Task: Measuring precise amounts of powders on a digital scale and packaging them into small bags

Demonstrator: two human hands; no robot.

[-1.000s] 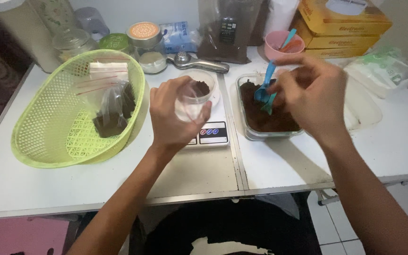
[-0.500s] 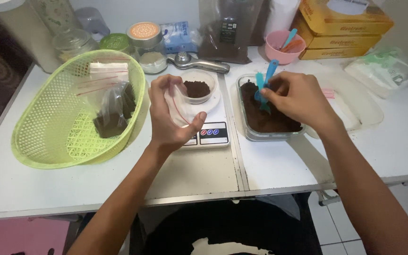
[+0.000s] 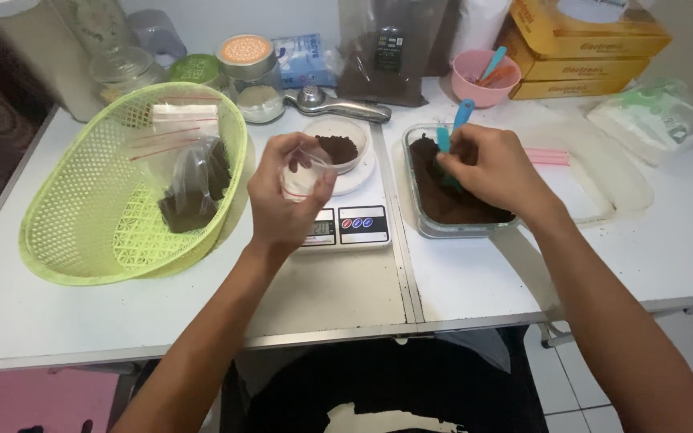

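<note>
Above small white digital scale [image 3: 345,220]: left hand [image 3: 286,200] gripping clear, apparently empty plastic pouch [image 3: 302,175]; right hand [image 3: 491,168] clasping blue scoop [image 3: 452,128] in glass tray of brown powder [image 3: 455,200]. Filling not yet begun.

scoop bowl [image 3: 449,181] hidden behind right hand [image 3: 491,172], scale display [image 3: 320,228] blurred

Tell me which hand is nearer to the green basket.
Left. The left hand, holding a small clear bag over the scale, is just right of the green basket. The right hand is farther right, over the glass container of brown powder.
</note>
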